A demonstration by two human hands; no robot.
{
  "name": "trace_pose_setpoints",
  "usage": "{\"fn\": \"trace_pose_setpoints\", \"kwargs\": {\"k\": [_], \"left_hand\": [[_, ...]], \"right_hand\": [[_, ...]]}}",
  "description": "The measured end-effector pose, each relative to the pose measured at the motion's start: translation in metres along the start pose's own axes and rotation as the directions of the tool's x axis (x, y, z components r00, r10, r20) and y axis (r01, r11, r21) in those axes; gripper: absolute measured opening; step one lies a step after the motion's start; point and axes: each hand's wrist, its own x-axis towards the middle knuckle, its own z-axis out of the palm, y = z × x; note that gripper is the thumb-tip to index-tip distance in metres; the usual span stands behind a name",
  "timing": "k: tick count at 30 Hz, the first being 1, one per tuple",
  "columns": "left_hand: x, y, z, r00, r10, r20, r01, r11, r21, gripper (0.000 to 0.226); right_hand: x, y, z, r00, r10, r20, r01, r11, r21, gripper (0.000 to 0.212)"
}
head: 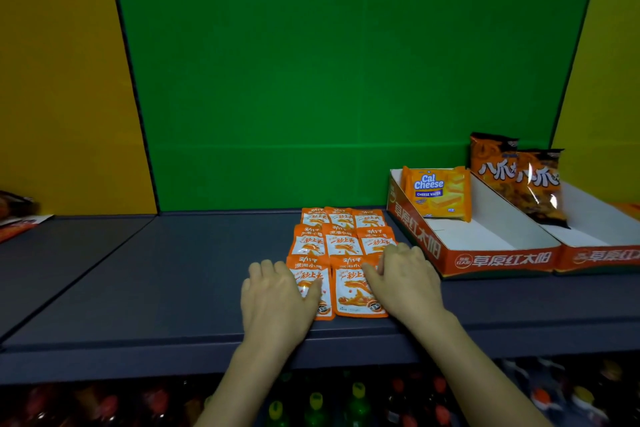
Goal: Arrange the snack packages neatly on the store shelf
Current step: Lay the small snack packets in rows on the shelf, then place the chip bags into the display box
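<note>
Both hands flat & open, gripping nothing. Left hand presses on the front-left sachet; right hand rests on the front-right sachet & reaches the row behind. The orange sachets lie in overlapping rows on the dark shelf, just left of a cardboard display tray. I'd judge them light, soft, prob. slick. Slide w/ flat fingers or pinch the sealed edges.

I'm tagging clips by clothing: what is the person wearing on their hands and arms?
Nothing shows: the left hand and right hand are bare, without gloves, and both forearms are bare to the frame's lower edge, no sleeve, watch or bracelet in view.
</note>
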Motion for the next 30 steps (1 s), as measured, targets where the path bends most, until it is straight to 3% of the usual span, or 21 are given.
{"fn": "trace_pose_setpoints", "kwargs": {"k": [4,7,12,15,20,25,30], "left_hand": [[-0.002,-0.007,-0.003,0.98,0.007,-0.198,-0.031,0.992,-0.119,0.045],[0.0,-0.024,-0.006,0.928,0.062,-0.368,-0.105,0.99,-0.096,0.046],[-0.011,-0.068,-0.023,0.938,0.107,-0.329,-0.104,0.994,0.026,0.038],[-0.032,-0.103,-0.035,0.941,0.071,-0.332,-0.059,0.997,0.044,0.032],[-0.068,-0.173,-0.055,0.96,-0.069,-0.272,0.108,0.985,0.132,0.029],[-0.107,-0.247,-0.082,0.934,-0.185,-0.306,0.239,0.959,0.149,0.032],[-0.136,-0.331,-0.113,0.914,-0.225,-0.337,0.291,0.943,0.159,0.032]], "right_hand": [[-0.002,0.001,-0.008,0.998,-0.039,-0.05,0.042,0.998,0.044,0.036],[-0.004,-0.008,-0.021,0.977,-0.177,-0.118,0.192,0.973,0.13,0.022],[-0.011,-0.051,-0.023,0.873,-0.472,-0.123,0.487,0.835,0.257,0.019],[-0.021,-0.087,-0.011,0.806,-0.585,-0.092,0.579,0.746,0.331,0.025],[-0.044,-0.156,0.006,0.69,-0.723,-0.039,0.672,0.62,0.404,0.024],[-0.069,-0.235,0.017,0.608,-0.794,-0.013,0.723,0.547,0.422,0.026],[-0.093,-0.322,0.032,0.606,-0.795,-0.008,0.714,0.54,0.446,0.023]]}}
